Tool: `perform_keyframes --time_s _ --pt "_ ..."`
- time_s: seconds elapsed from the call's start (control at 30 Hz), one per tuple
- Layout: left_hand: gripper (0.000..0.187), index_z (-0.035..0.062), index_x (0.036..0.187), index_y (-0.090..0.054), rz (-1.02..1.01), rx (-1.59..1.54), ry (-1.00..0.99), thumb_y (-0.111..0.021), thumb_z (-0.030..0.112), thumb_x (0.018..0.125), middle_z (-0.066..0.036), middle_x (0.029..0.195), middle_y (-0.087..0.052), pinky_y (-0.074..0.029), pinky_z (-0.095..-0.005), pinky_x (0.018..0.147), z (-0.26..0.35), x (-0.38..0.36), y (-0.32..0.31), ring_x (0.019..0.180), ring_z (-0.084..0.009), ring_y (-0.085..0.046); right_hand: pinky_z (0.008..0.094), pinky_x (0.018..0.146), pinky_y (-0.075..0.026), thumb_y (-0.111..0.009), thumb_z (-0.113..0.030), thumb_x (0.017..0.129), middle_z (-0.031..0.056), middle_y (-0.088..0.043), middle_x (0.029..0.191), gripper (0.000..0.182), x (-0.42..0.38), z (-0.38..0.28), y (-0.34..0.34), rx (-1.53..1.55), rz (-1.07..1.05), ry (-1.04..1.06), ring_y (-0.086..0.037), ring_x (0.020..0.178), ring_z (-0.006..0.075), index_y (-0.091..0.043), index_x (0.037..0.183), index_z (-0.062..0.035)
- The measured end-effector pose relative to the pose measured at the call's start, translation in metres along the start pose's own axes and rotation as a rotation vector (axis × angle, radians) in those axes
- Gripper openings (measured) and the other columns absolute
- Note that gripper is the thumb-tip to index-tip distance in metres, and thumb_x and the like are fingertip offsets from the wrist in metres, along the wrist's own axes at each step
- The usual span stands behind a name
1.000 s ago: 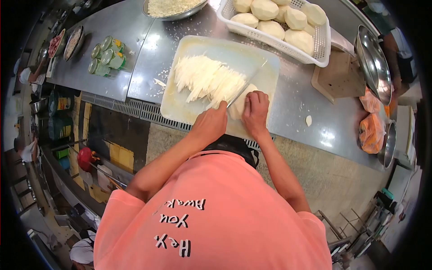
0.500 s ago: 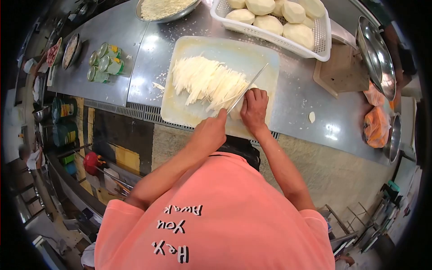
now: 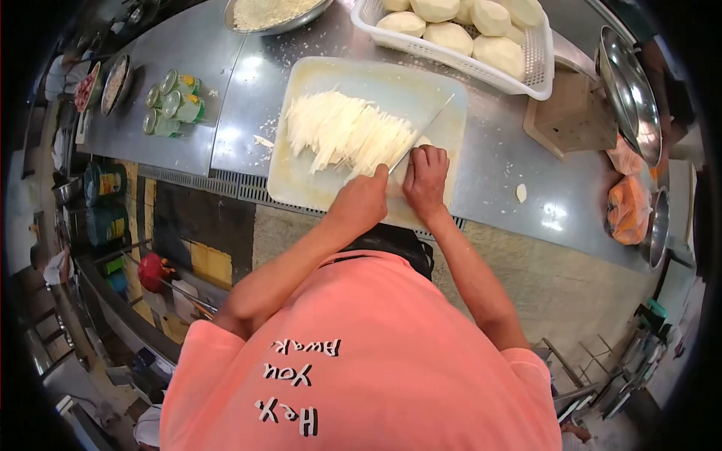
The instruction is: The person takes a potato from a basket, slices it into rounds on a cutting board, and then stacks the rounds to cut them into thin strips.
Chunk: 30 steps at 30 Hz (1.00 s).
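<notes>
My left hand (image 3: 359, 206) is closed around the handle of a kitchen knife (image 3: 432, 119), whose blade slants up and to the right across the board. Fingers bent, my right hand (image 3: 427, 179) presses down on a pale piece of peeled root vegetable (image 3: 424, 140) right beside the blade; most of that piece is hidden under the hand. To the left of the knife, a heap of thin pale vegetable strips (image 3: 342, 129) spreads over the white cutting board (image 3: 391, 73).
Beyond the board stands a white plastic basket (image 3: 451, 56) of whole peeled root vegetables. A metal bowl (image 3: 282, 28) of pale shreds sits at the far edge. Several jars (image 3: 180, 105) are on the left; a wooden block (image 3: 568, 124) and orange bags (image 3: 630, 210) are on the right.
My left hand has slid a little forward and to the right with the knife, and the blade's tip reaches farther up. My right hand stays almost in place on the piece.
</notes>
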<state>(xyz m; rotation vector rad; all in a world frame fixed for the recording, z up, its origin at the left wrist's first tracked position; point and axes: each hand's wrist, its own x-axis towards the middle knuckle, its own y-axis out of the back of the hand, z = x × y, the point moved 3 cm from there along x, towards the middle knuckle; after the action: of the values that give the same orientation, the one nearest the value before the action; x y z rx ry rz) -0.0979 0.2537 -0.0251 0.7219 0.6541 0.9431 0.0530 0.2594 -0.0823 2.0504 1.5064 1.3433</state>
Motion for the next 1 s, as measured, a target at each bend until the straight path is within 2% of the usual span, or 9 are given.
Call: perform_keyframes --time_s 0.1,0.2,0.33,0.47,0.6,0.73,0.83,0.93,1.0 --pt "0.012 -0.0031 0.097 -0.043 -0.099 -0.042 0.058 -0.050 0.001 0.089 -0.030 0.064 -0.058 -0.047 -0.0581 0.060 0.026 -0.023 0.037 0.065 -0.0503 -0.060 0.0431 0.075 -0.037 -0.058 0.000 0.077 0.0131 -0.056 0.096 0.020 0.006 0.000 -0.001 0.011 0.023 -0.003 -0.050 0.089 0.0333 -0.058 0.097 -0.0034" --pt "0.011 -0.0034 0.097 -0.044 -0.061 0.013 0.038 -0.050 0.001 0.089 -0.031 0.064 -0.058 -0.048 -0.0576 0.060 -0.003 -0.014 -0.008 0.065 -0.0508 -0.060 0.0435 0.076 -0.037 -0.058 0.000 0.077 0.0139 -0.056 0.096 0.020 -0.001 0.001 -0.001 0.018 0.026 -0.015 -0.050 0.090 0.0338 -0.058 0.098 -0.0031" --pt "0.012 -0.0041 0.098 -0.045 -0.017 -0.004 0.017 -0.049 0.000 0.087 -0.032 0.065 -0.059 -0.049 -0.0574 0.061 0.005 -0.001 0.000 0.067 -0.0511 -0.061 0.0444 0.076 -0.037 -0.058 0.001 0.077 0.0142 -0.056 0.097 0.019 -0.002 0.003 -0.002 0.012 0.016 -0.006 -0.050 0.091 0.0344 -0.057 0.096 -0.0028" --pt "0.012 -0.0048 0.097 -0.046 -0.142 0.010 0.089 -0.050 0.000 0.086 -0.032 0.066 -0.059 -0.049 -0.0573 0.061 0.015 -0.021 0.011 0.068 -0.0512 -0.061 0.0447 0.076 -0.037 -0.058 0.001 0.078 0.0142 -0.056 0.097 0.018 -0.006 0.000 0.001 0.030 0.044 -0.025 -0.049 0.091 0.0347 -0.056 0.095 -0.0029" --pt "0.011 -0.0048 0.097 -0.046 -0.034 -0.005 0.035 -0.049 0.003 0.090 -0.033 0.064 -0.057 -0.047 -0.0582 0.061 -0.006 -0.001 -0.012 0.067 -0.0524 -0.060 0.0445 0.077 -0.037 -0.058 0.001 0.080 0.0141 -0.056 0.097 0.014 0.003 0.004 -0.003 0.014 0.039 -0.017 -0.050 0.090 0.0348 -0.055 0.094 -0.0028" --pt "0.011 -0.0061 0.096 -0.045 -0.119 -0.077 0.076 -0.049 0.002 0.089 -0.033 0.064 -0.058 -0.046 -0.0589 0.061 0.023 -0.018 0.032 0.067 -0.0523 -0.060 0.0441 0.076 -0.037 -0.058 0.000 0.083 0.0141 -0.056 0.096 0.012 0.001 0.003 -0.003 0.029 0.047 -0.010 -0.050 0.088 0.0345 -0.055 0.094 -0.0029" --pt "0.011 -0.0052 0.094 -0.046 -0.101 -0.033 0.096 -0.050 -0.001 0.085 -0.031 0.067 -0.060 -0.049 -0.0590 0.063 0.005 -0.014 0.000 0.069 -0.0518 -0.061 0.0438 0.076 -0.037 -0.057 0.000 0.084 0.0144 -0.055 0.095 0.011 -0.002 0.001 -0.001 0.031 0.053 -0.019 -0.050 0.088 0.0342 -0.055 0.094 -0.0027" --pt "0.010 -0.0054 0.095 -0.045 0.010 -0.042 -0.011 -0.050 0.001 0.089 -0.032 0.064 -0.058 -0.047 -0.0585 0.061 -0.002 0.005 -0.021 0.067 -0.0522 -0.060 0.0437 0.075 -0.036 -0.057 0.000 0.085 0.0150 -0.055 0.096 0.010 -0.001 0.002 -0.001 0.021 0.056 -0.008 -0.050 0.088 0.0341 -0.054 0.094 -0.0022" --pt "0.009 -0.0053 0.094 -0.044 -0.033 -0.036 0.015 -0.049 0.001 0.089 -0.032 0.064 -0.058 -0.047 -0.0583 0.061 0.014 0.000 0.006 0.067 -0.0522 -0.060 0.0438 0.075 -0.036 -0.056 0.000 0.085 0.0153 -0.054 0.096 0.009 -0.002 0.001 -0.001 0.034 0.061 -0.003 -0.049 0.087 0.0341 -0.054 0.094 -0.0019"
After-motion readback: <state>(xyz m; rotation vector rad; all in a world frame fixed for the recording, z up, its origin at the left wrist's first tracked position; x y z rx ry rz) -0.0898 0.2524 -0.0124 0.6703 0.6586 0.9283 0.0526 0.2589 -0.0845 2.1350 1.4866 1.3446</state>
